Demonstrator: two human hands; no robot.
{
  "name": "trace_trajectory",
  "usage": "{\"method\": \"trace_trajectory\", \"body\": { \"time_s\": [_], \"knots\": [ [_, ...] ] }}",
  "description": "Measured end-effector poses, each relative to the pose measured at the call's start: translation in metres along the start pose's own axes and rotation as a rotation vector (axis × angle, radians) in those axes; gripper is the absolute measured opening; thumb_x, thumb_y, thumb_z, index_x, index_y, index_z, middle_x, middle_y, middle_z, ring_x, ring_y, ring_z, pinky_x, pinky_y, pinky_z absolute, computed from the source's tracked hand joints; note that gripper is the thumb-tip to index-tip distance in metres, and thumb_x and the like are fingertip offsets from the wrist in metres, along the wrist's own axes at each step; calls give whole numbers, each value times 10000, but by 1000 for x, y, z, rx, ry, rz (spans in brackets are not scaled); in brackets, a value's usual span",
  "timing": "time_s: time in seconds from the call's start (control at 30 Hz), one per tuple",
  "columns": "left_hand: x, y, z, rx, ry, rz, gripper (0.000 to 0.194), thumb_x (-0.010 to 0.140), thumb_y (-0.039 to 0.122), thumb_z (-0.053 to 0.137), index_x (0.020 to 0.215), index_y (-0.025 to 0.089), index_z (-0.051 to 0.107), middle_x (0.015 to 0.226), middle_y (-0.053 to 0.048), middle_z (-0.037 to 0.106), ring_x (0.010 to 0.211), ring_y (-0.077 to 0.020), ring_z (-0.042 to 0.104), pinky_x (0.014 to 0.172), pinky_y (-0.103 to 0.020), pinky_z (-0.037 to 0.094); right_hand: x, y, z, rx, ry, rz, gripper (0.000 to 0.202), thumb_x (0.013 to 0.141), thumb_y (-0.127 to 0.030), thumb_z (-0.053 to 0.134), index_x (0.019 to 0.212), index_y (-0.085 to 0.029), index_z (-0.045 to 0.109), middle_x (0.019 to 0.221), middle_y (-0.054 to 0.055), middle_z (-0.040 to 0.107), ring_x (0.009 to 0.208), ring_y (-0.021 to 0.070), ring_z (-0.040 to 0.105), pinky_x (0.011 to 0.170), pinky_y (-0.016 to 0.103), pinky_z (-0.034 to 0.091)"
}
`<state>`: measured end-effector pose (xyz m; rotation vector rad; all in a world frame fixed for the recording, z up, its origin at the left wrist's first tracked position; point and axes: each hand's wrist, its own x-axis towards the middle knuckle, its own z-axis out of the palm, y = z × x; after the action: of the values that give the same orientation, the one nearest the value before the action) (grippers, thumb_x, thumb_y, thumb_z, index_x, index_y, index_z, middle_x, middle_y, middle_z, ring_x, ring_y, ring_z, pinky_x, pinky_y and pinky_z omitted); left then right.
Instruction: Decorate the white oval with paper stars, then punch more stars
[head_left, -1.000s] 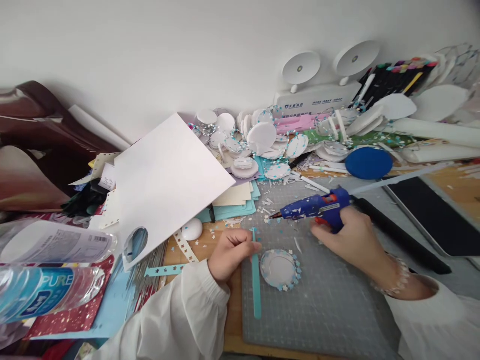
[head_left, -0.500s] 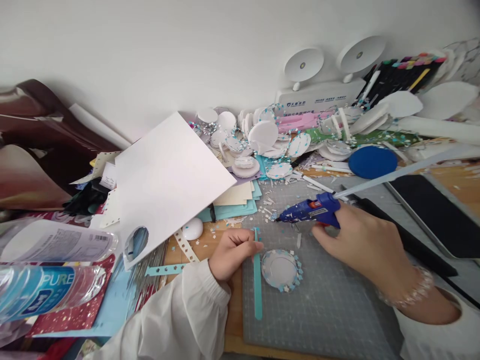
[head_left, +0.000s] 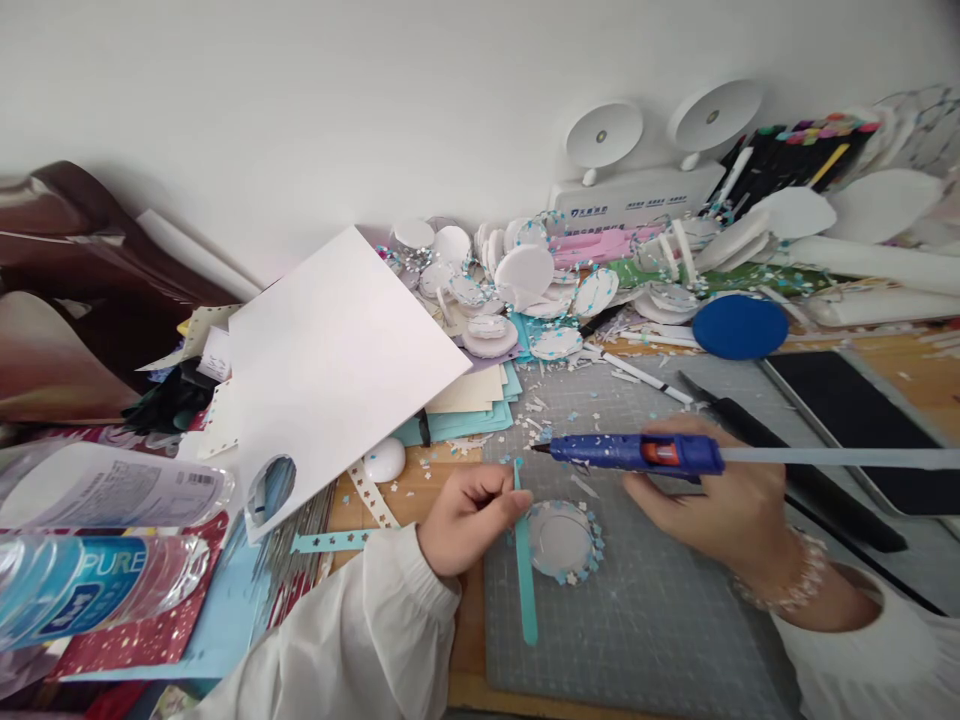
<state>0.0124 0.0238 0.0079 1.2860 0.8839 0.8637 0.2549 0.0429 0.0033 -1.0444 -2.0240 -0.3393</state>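
Between thumb and fingers, my left hand (head_left: 474, 515) pinches a flat teal stick (head_left: 526, 590); a tiny blue piece shows at its upper end. My right hand (head_left: 720, 500) grips a blue glue gun (head_left: 634, 453), its dark nozzle pointing left, close to the stick's upper end. A long whitish glue stick (head_left: 840, 457) sticks out of the gun's back. Just right of the teal stick lies a white disc (head_left: 562, 542), edged with small blue and white flowers, on the grey cutting mat (head_left: 637, 640).
Tiny paper flowers scatter over the mat's far left. Behind are piled white discs (head_left: 525, 277), a blue round lid (head_left: 740, 326) and a two-headed lamp (head_left: 637, 185). A phone (head_left: 862, 430) lies right. White board (head_left: 337, 370) and a plastic bottle (head_left: 97, 585) are left.
My right hand has turned the glue gun more level and brought its nozzle left, nearer the teal stick's top. The stick has shifted slightly right and tilted.
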Motion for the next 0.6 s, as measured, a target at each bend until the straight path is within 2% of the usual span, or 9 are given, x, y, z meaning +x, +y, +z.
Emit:
{"method": "trace_trajectory", "body": {
  "time_s": [0.17, 0.43, 0.6],
  "knots": [
    [0, 0, 2, 71, -1, -19, 565, 833, 633, 543, 558, 199, 308, 533, 64, 270, 522, -85, 234, 507, -249, 207, 0, -4, -1, 81, -13, 3, 224, 732, -213, 732, 851, -229, 543, 708, -20, 652, 626, 160, 638, 599, 288, 530],
    [2, 0, 0, 128, -2, 0, 534, 878, 598, 511, 585, 199, 309, 564, 68, 252, 537, -85, 218, 511, -245, 204, -6, -6, 2, 159, 8, 83, 266, 709, -240, 765, 875, -225, 557, 706, -4, 629, 618, 180, 617, 582, 318, 511],
    [2, 0, 0, 124, -3, -25, 532, 868, 601, 520, 588, 196, 320, 560, 68, 261, 533, -81, 223, 496, -233, 200, -5, -6, 2, 227, 42, 131, 273, 675, -221, 773, 853, -233, 566, 694, -15, 625, 575, 166, 616, 539, 295, 504]
  ]
}}
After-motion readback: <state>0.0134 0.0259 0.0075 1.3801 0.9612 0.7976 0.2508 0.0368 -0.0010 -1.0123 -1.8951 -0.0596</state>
